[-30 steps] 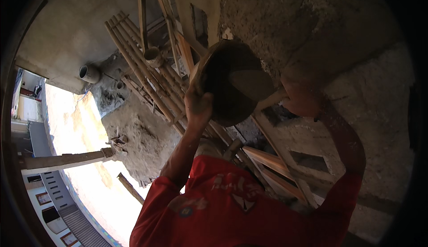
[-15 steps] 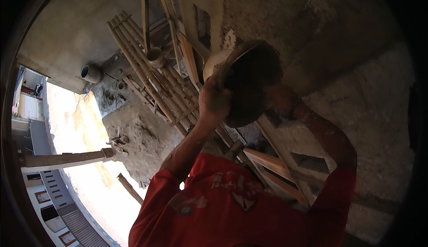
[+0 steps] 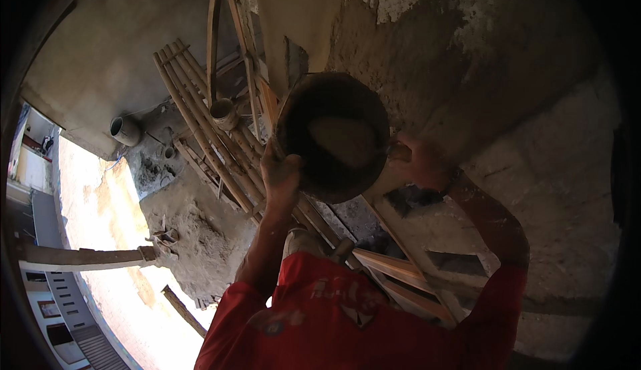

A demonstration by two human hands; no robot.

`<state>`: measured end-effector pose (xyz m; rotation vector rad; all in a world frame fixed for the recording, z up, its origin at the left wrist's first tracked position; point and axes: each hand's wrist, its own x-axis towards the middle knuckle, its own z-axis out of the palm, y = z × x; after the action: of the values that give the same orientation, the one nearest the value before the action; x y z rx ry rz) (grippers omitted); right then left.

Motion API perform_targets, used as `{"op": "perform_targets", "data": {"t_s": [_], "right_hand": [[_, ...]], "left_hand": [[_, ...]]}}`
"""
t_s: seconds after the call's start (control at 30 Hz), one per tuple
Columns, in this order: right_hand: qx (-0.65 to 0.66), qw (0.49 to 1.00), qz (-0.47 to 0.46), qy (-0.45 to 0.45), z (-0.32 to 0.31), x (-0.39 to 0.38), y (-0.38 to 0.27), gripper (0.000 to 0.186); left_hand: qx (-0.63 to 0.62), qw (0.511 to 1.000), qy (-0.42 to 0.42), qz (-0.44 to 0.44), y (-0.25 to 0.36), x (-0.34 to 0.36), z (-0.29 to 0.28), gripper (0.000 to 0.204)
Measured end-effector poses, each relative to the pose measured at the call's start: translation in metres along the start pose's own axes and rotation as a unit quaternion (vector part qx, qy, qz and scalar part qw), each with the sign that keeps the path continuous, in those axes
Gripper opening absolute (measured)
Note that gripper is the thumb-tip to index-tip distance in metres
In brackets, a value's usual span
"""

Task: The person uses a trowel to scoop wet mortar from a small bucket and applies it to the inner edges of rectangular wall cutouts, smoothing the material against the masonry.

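Starting out on the left, sunlit ground (image 3: 100,196) glares beyond a wooden beam (image 3: 87,256), and just inside lies a grey bucket (image 3: 125,131) on its side, out of the work. Nearer, a sandy mound (image 3: 207,226); then bamboo poles (image 3: 193,113) lashed by crosspieces, probably so they stand as one frame, with a smaller pail (image 3: 224,113) beside or on them, hard to tell which. And here's the centre: the left hand (image 3: 282,175) is clamped on the near-left rim of a dark bucket (image 3: 366,103), thumb over the edge, seemingly to tip the mouth toward the wearer. Inside shows the pale blade of what looks like a trowel (image 3: 344,141); the contents are too dark to read. Over to the right, the right hand (image 3: 422,161), well apart from the left, closes round the handle at the opposite rim, an angle that lets the blade reach in. Beyond rises a roughly plastered wall (image 3: 427,56).
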<state>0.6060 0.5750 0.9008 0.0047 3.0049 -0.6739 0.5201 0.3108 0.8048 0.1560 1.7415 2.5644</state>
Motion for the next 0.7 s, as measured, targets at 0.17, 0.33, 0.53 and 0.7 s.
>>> {"op": "perform_targets", "data": {"t_s": [0.17, 0.33, 0.53, 0.7], "right_hand": [[-0.009, 0.999, -0.013, -0.036, -0.073, 0.012, -0.071, 0.054], [0.098, 0.990, -0.101, -0.032, -0.110, 0.039, -0.086, 0.041], [0.032, 0.980, 0.111, 0.163, -0.139, 0.105, -0.019, 0.044], [-0.010, 0.945, -0.016, 0.326, -0.213, 0.088, -0.022, 0.040]], "left_hand": [[-0.017, 0.998, 0.047, -0.024, 0.011, 0.012, -0.029, 0.054], [-0.018, 0.994, 0.096, -0.042, 0.021, 0.020, -0.055, 0.054], [0.016, 0.992, 0.120, -0.037, 0.020, 0.024, -0.062, 0.056], [0.009, 0.996, 0.094, -0.002, 0.001, 0.025, -0.064, 0.056]]}}
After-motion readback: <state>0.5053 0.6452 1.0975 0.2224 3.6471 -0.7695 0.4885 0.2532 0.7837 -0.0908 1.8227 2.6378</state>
